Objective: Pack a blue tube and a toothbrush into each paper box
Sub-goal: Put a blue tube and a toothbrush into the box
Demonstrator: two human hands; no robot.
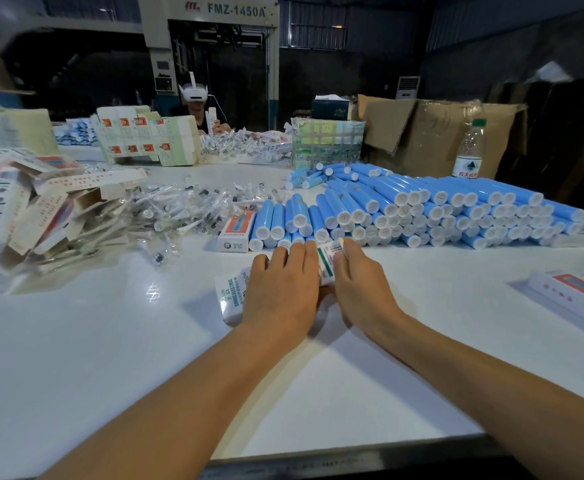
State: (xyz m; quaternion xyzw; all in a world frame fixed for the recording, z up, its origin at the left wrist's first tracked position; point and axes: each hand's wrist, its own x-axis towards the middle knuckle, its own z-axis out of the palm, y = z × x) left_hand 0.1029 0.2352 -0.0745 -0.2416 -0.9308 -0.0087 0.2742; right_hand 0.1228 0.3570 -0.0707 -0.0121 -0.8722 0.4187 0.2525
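Observation:
A white paper box (229, 299) with green print lies on the white table (93, 341) in front of me. My left hand (281, 289) lies over the box with its fingers wrapped across the top. My right hand (356, 282) pinches the box's far end flap (328, 258) between thumb and fingers. Just beyond, a big pile of blue tubes (422, 209) with white caps stretches to the right. A heap of toothbrushes in clear wrappers (186, 209) lies to the left of the tubes. What the box holds is hidden.
One closed box (235, 230) stands beside the tubes. Flat and folded boxes (23, 216) are stacked at the left, more boxes (578, 289) at the right edge. A water bottle (470, 150), cardboard cartons (422, 133) and another person (198, 109) are at the far side.

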